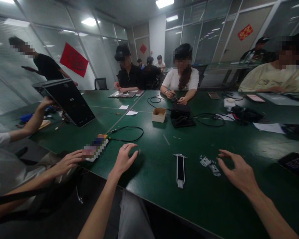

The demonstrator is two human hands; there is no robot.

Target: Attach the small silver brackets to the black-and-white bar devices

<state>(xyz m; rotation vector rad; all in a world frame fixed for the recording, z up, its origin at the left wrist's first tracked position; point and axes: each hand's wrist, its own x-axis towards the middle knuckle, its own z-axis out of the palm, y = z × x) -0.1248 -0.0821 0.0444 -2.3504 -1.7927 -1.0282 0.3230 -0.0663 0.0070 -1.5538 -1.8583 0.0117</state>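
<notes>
My left hand [124, 159] hovers low over the green work table [154, 196], near its front edge, with curled fingers apart and nothing in them. A small dark item [139, 152] lies just beyond its fingertips. My right hand [235, 171] is spread above the table, holding nothing. Its fingertips are close to a pair of perforated metal brackets [209, 165]. Between my hands lies a narrow black strip in a white and metal frame [180, 170]. A co-worker's hand [67, 162] reaches in from the left towards a blurred flat object [95, 149].
A black cable [126, 134] lies beyond my left hand. Further on stand a small cardboard box [159, 115] and a black device [180, 111] among cables. A propped black laptop [64, 101] stands at the left. Co-workers sit across the table.
</notes>
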